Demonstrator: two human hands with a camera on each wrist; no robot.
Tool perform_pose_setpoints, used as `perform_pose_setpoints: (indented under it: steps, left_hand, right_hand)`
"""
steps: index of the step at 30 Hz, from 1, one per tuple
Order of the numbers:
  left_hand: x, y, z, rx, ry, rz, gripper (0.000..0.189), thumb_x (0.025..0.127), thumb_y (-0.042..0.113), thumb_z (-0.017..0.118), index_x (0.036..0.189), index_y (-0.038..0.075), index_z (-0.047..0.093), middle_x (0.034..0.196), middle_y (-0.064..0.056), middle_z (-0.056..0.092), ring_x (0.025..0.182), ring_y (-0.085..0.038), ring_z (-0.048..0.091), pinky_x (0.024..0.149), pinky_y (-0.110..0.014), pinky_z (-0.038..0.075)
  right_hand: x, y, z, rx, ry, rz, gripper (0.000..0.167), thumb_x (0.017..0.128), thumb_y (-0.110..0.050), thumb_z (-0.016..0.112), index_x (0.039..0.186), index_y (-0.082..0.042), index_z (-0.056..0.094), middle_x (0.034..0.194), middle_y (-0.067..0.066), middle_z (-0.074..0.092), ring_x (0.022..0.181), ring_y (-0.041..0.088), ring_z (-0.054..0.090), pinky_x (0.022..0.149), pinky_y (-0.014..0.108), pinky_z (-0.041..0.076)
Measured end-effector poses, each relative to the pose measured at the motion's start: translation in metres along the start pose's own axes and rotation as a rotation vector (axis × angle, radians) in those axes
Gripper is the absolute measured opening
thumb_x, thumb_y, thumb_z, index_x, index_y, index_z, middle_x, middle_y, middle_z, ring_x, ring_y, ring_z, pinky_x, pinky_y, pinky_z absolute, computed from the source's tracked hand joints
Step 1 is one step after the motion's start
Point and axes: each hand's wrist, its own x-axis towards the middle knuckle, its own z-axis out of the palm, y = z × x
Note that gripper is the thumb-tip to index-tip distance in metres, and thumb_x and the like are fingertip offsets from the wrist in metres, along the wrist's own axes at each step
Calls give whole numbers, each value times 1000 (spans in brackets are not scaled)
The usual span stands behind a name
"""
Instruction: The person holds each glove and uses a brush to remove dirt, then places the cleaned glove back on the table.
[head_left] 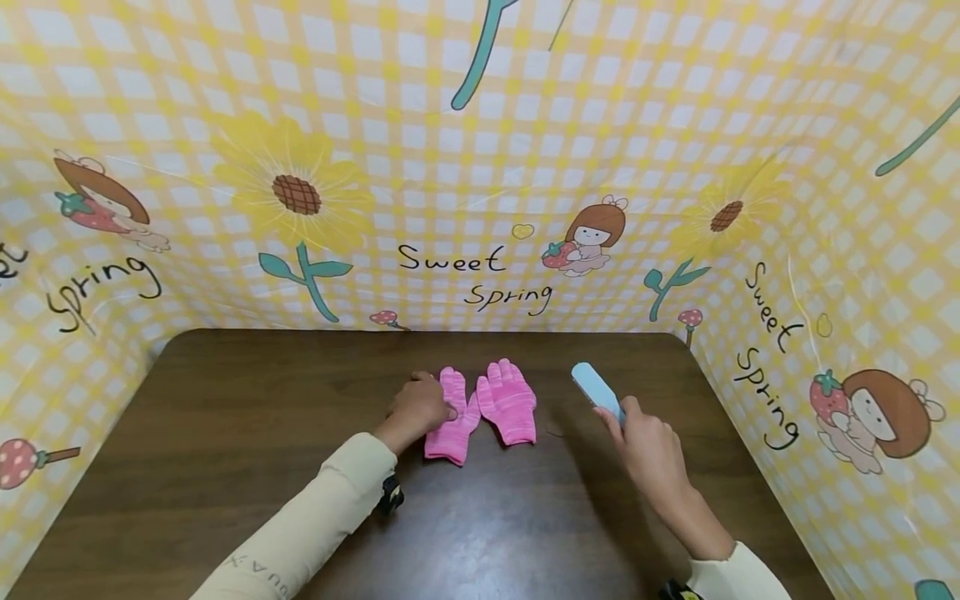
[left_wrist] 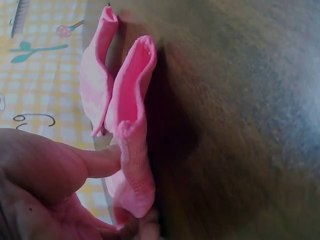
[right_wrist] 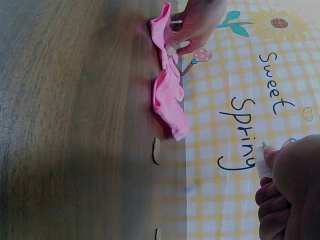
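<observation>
Two pink knitted gloves lie side by side on the dark table. My left hand (head_left: 422, 406) pinches the left glove (head_left: 447, 433) along its outer edge; in the left wrist view the thumb presses the knit and fingertips show beneath it. That glove's cuff (left_wrist: 131, 95) gapes toward the camera. The right glove (head_left: 508, 404) lies untouched, fingers pointing away. Off to the right, my right hand (head_left: 651, 454) grips a light-blue brush (head_left: 596, 388) by its handle, its flat head raised above the table and pointing up-left. In the right wrist view, the curled fingers hide most of the brush.
The brown wooden table (head_left: 225, 467) has rounded far corners. A yellow checked sheet (head_left: 420, 150) with flowers and lettering stands behind it and along both sides. Thin dark strands, one of them curved (right_wrist: 155, 151), lie on the wood right of the gloves.
</observation>
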Motion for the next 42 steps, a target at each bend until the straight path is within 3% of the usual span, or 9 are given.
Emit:
perform_pose_setpoints:
  steps: [5,8,17,23,27,32,34,37,42]
  left_hand:
    - [-3,-5,-1,-39,50,104,105,84,28,82,149,-25,18,124,-39,63,117,-48,64,99,-55,56]
    - [-5,-5,-1,-63,70,119,108,83,25,84,149,-25,15,124,-40,63,117,-48,64,99,-53,56]
    - [-3,6,3,-51,78,5,102,88,24,80,156,-14,14,141,-43,46,127,-58,52,97,-72,50]
    - [0,8,5,-36,84,-5,98,87,22,79,156,-13,17,141,-43,47,126,-57,53,96,-72,51]
    - [-1,4,6,-65,126,72,94,83,14,81,150,-18,24,132,-44,52,119,-55,58,95,-66,54]
    - [0,-4,9,-216,178,182,92,71,1,82,144,-21,30,116,-43,62,107,-52,65,91,-55,59]
    - [1,-8,8,-276,176,190,88,69,0,81,140,-20,35,113,-40,64,104,-48,66,87,-52,60]
    - [1,-17,3,-315,166,184,63,67,1,79,122,-15,53,105,-29,67,92,-37,64,75,-43,60]
    - [1,-36,-8,-396,183,162,19,73,3,74,86,0,60,76,-10,57,69,-22,51,55,-28,45]
  right_hand:
    - [-1,0,1,7,-11,4,39,92,-31,75,86,-1,50,49,9,46,39,27,48,32,40,37]
    - [-2,0,2,13,-14,7,39,91,-31,75,87,-2,51,49,9,47,40,27,48,32,40,36]
    - [-2,0,2,19,-28,22,40,93,-34,73,86,-3,50,49,7,45,40,26,47,33,39,36]
    - [-2,0,1,16,-30,24,38,92,-32,75,87,-2,51,49,7,45,40,25,47,33,38,35]
    - [-3,1,0,16,-20,14,37,90,-28,77,87,-2,51,49,6,45,40,23,45,32,35,34]
    - [-5,2,1,14,-1,-7,39,93,-33,74,87,-1,52,49,6,46,39,22,44,32,34,34]
    - [-5,2,1,14,5,-12,40,94,-34,72,87,0,52,49,6,46,39,23,45,32,35,34]
    - [-5,2,1,13,9,-13,41,94,-36,71,87,-1,52,49,6,46,39,24,46,32,36,35]
    - [-6,3,0,9,13,-12,42,94,-38,70,85,-2,50,48,6,45,39,25,46,32,37,35]
